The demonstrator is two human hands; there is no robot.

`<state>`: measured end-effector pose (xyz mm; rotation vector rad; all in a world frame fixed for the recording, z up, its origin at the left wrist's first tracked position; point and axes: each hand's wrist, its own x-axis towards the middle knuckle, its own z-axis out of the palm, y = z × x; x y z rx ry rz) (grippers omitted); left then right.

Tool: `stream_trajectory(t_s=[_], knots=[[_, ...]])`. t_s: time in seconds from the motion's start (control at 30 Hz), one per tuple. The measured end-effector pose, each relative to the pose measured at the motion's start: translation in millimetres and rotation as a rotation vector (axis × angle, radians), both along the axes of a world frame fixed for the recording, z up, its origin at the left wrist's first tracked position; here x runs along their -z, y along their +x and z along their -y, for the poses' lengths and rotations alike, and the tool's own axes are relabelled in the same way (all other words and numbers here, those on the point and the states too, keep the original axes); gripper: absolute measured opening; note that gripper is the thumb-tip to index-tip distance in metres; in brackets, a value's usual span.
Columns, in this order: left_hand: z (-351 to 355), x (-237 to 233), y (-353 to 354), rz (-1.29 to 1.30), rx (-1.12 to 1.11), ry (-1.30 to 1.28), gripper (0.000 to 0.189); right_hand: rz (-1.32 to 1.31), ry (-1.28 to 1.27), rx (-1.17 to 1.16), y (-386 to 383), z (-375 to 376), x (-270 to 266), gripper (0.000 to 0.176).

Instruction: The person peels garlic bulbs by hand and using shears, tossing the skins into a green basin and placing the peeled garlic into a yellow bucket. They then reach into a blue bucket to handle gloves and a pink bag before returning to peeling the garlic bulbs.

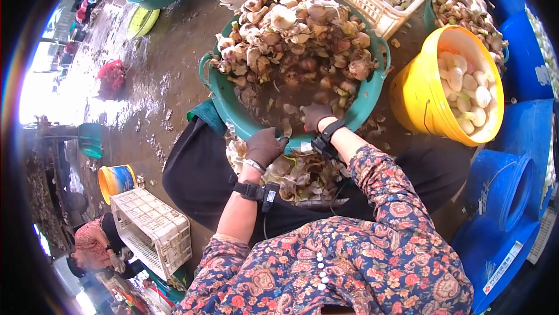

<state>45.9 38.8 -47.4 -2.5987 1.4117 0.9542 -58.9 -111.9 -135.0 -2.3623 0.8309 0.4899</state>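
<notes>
A large green tub point(223, 105) sits between my knees, heaped with garlic bulbs point(294, 29) at the far side and holding brown water nearer me. My left hand point(266, 147), in a dark glove, is at the tub's near rim with its fingers curled; whatever they hold is hidden. Just over the near edge of the water is my right hand point(317, 117), also gloved, its fingers closed and pointing left; I cannot make out what is in them. Loose garlic skins point(303, 176) lie heaped below the rim, under my hands.
At the right stands a yellow bucket point(414, 90) with peeled white garlic point(466, 90). Blue barrels point(498, 189) line the right side. A cream crate point(396, 23) is behind the tub. Another person point(96, 242) works at the lower left beside a white crate point(154, 222).
</notes>
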Motion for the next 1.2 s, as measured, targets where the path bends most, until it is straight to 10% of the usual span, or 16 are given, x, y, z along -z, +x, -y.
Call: stream_trajectory(t_s=[0.3, 0.37, 0.53, 0.63, 0.7, 0.83, 1.03, 1.07, 1.1, 1.2], knots=[[-6.2, 16.2, 16.6, -0.086, -0.25, -0.312, 0.045, 0.026, -0.129, 0.02, 4.3, 14.5, 15.8, 0.024], [-4.6, 25.1, 17.9, -0.091, -0.236, -0.368, 0.059, -0.003, -0.145, -0.307, -4.9, 28.8, -3.5, 0.02], [0.8, 3.9, -7.4, -0.837, -0.257, -0.556, 0.08, 0.493, -0.072, -0.596, -45.9, 50.9, -57.9, 0.019], [7.5, -19.3, -22.1, -1.23, -0.411, -0.411, 0.067, 0.76, 0.608, -0.05, -75.3, 29.9, -120.0, 0.03], [10.5, -35.0, -35.3, -1.074, -0.334, -0.544, 0.064, 0.421, 1.149, 0.702, -79.7, 12.7, -148.4, 0.029], [12.9, -41.6, -58.2, -0.691, 0.021, -0.876, 0.059, 0.797, 0.905, 0.667, -93.2, -23.0, -121.2, 0.036], [-2.7, -79.5, -72.5, -1.073, -0.578, -0.851, 0.02, 1.081, 1.22, 0.584, -126.0, -35.7, -92.4, 0.039], [-4.1, -79.6, -71.0, -1.06, -0.57, -0.814, 0.017, 1.146, 0.687, 0.383, -128.4, -40.5, -102.3, 0.047], [-6.0, -79.3, -69.2, -1.045, -0.563, -0.776, 0.014, 1.146, 0.69, 0.38, -128.5, -41.9, -97.1, 0.047], [-7.7, -71.7, -63.7, -1.001, -0.598, -0.803, 0.017, 1.147, 1.168, 0.587, -128.6, -40.1, -90.7, 0.038]])
